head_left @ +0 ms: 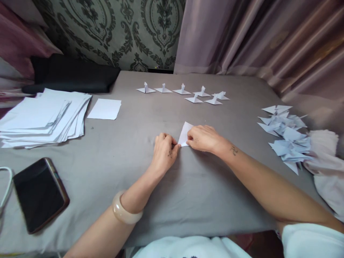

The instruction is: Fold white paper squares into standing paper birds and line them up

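A small folded piece of white paper [185, 134] is at the middle of the grey-covered table, between my two hands. My left hand [165, 150] pinches its lower left corner between thumb and forefinger. On the paper's right side, my right hand [202, 138] is closed with thumb and fingertips gripping it; part of the paper is hidden behind those fingers. Farther back stand several folded paper birds [183, 89] with flat spread wings, in a loose row. More folded paper birds [288, 134] lie heaped at the right.
Several stacked white sheets [34, 114] lie at the left, with a single white paper square [105, 109] beside them. A phone [40, 195] and a white cable [6, 186] are at the near left. Black folded cloth [72, 75] sits at the back left; pale cloth [325, 165] bunches at the right edge.
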